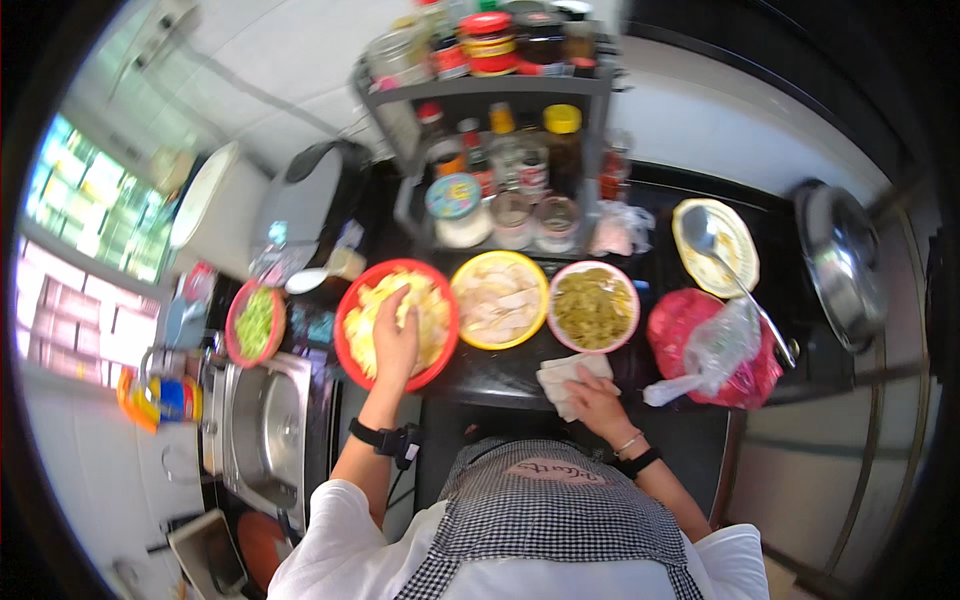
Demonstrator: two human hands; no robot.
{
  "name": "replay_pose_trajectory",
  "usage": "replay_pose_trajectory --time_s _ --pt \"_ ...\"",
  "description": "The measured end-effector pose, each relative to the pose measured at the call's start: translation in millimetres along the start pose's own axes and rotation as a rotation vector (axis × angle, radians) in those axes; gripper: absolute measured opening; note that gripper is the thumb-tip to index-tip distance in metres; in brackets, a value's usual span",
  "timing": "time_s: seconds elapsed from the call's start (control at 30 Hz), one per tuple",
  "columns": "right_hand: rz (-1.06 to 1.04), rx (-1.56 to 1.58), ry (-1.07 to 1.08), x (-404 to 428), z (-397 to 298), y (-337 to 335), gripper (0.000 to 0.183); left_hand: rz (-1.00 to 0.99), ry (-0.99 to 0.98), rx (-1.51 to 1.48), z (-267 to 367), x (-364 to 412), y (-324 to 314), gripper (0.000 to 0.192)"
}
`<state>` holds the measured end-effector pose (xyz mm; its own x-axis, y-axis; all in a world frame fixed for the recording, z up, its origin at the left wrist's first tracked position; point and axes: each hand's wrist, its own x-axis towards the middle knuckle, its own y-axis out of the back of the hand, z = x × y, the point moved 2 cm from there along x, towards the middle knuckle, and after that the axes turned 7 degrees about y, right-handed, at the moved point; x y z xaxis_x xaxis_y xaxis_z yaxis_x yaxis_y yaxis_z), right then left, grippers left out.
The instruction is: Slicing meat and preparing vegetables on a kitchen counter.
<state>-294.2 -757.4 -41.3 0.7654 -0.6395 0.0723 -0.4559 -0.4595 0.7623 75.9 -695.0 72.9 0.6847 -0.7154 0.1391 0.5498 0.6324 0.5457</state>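
My left hand [395, 345] reaches into a red bowl [347, 367] of pale yellow chopped food [364, 326]. Its thumb and fingers are at the food; whether they pinch a piece is hard to tell. At the counter's front edge, my right hand [600, 405] has its fingers on a white folded cloth or paper towel [559, 379]. A yellow-rimmed bowl [469, 343] of pale sliced food stands right of the red one. Beside that is a pink-rimmed bowl [634, 328] of olive-green chopped food.
At left are a small bowl of shredded green food [255, 322] and a steel sink [262, 427]. A grey rack [487, 91] of jars and bottles stands behind. To the right are a plate with a ladle [739, 255], a red plastic bag [667, 322] and a lidded pan [847, 262].
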Motion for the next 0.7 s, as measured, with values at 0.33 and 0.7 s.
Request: replay_pose_trajectory --time_s 0.33,0.7 --pt "-0.206 -0.188 0.316 61 -74 -63 0.048 -0.006 1.014 -0.964 -114 -96 53 0.05" --pt "-0.017 -0.294 0.423 192 -138 -191 0.042 0.212 0.955 -1.064 -126 -142 158 0.045"
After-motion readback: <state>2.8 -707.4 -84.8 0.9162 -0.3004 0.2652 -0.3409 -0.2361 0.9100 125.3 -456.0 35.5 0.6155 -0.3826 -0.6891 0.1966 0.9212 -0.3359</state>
